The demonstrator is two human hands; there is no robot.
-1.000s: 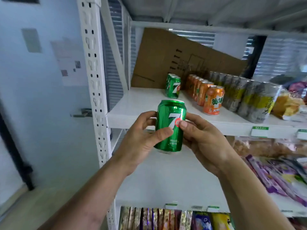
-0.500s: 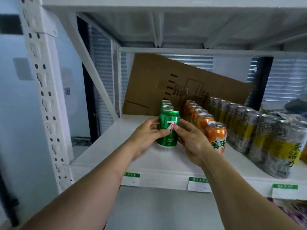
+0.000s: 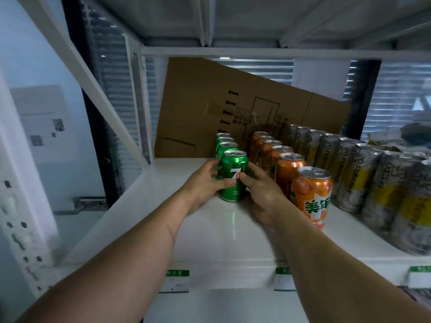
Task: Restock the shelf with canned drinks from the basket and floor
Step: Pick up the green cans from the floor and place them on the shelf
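Note:
A green 7-Up can (image 3: 234, 173) stands upright on the white shelf (image 3: 217, 238), at the front of a row of three more green cans (image 3: 225, 144). My left hand (image 3: 205, 185) wraps its left side and my right hand (image 3: 263, 197) its right side, thumbs meeting on the label. Both hands grip the can. Its base rests on the shelf surface.
To the right run a row of orange cans (image 3: 311, 195) and rows of silver-yellow cans (image 3: 373, 183). A brown cardboard sheet (image 3: 233, 106) leans against the back. A white diagonal brace (image 3: 93, 78) and post stand left. Price tags (image 3: 177, 279) hang on the shelf's front edge.
Both hands carried the green can up from in front of the shelf edge and back onto the shelf, setting it down right in front of the green row.

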